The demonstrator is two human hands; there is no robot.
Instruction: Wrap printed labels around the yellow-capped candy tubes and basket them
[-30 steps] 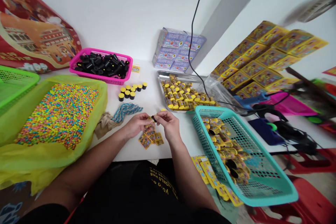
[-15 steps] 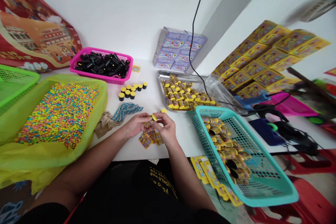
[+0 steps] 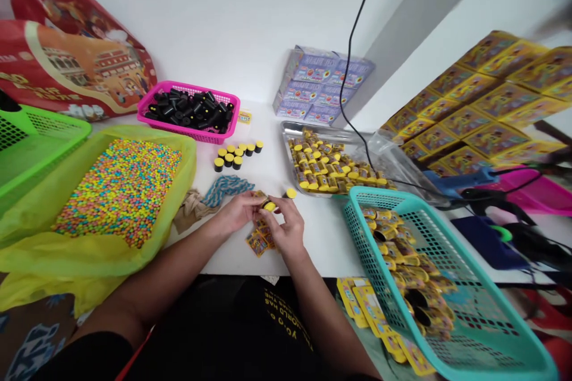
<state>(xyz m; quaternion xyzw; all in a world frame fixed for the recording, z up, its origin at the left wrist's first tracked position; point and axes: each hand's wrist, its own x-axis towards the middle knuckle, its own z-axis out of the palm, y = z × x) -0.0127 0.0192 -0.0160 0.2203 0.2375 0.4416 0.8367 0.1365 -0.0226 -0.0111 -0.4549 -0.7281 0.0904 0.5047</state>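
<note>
A small canister [image 3: 269,206] with a yellow lid is between my two hands, tilted with its lid towards the right. My left hand [image 3: 236,212] is closed on its far left side, at a patterned, label-like part. With fingers bent around the lid end, my right hand [image 3: 288,230] grips the same canister. Printed square labels [image 3: 257,243] lie on the white table just below my hands, partly hidden by the right one. Another yellow-lidded canister [image 3: 290,193] stands just beyond my right fingers. Several black canisters with yellow lids [image 3: 229,159] stand further back.
A yellow-lined bin of colourful candies [image 3: 120,190] is at left, near a pink basket [image 3: 230,131] of black canisters. Rags [image 3: 226,186] lie beside my left hand. A metal tray [image 3: 292,158] and a teal basket [image 3: 357,238] hold labelled canisters. A black cable [image 3: 351,41] hangs down.
The canister has turned in my fingers, and its yellow lid now sits lower and faces more towards me. The whole view has shifted, so things appear further right.
</note>
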